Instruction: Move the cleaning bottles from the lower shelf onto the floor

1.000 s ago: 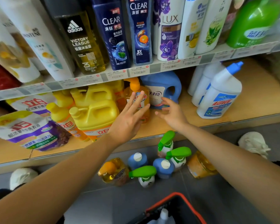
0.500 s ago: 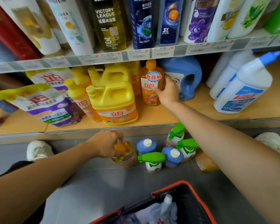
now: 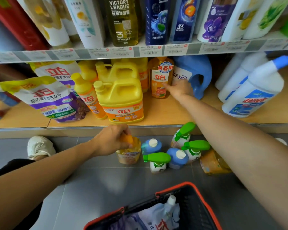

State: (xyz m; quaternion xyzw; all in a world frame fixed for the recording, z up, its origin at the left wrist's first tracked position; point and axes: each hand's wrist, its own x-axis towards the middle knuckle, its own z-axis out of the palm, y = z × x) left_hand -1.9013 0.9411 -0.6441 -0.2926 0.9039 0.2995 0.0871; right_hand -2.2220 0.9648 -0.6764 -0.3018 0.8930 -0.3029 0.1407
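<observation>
On the lower shelf (image 3: 173,112), upright between a yellow jug (image 3: 123,97) and a blue jug (image 3: 196,75): an orange bottle (image 3: 160,77) of dish liquid. Right hand (image 3: 180,88) against its side, thumb on the front label, fingers hidden behind; closed grip or not, impossible to tell. Left hand (image 3: 112,142) down at the floor (image 3: 90,180), clenched round the orange cap of a yellow bottle (image 3: 129,155) standing there, beside green-triggered spray bottles (image 3: 157,159).

Likely handling: stiff, smooth plastic, full and fairly heavy for one hand, possibly slick. Best held round the body, not by the cap alone.

Readable: "立白" and a blue badge "食品用" on the orange bottle; "立白" on the yellow jug; "VICTORY LEAGUE" on a shower gel bottle (image 3: 121,22) on the shelf above; price tags (image 3: 150,50) "26.00" and "17.90".
</observation>
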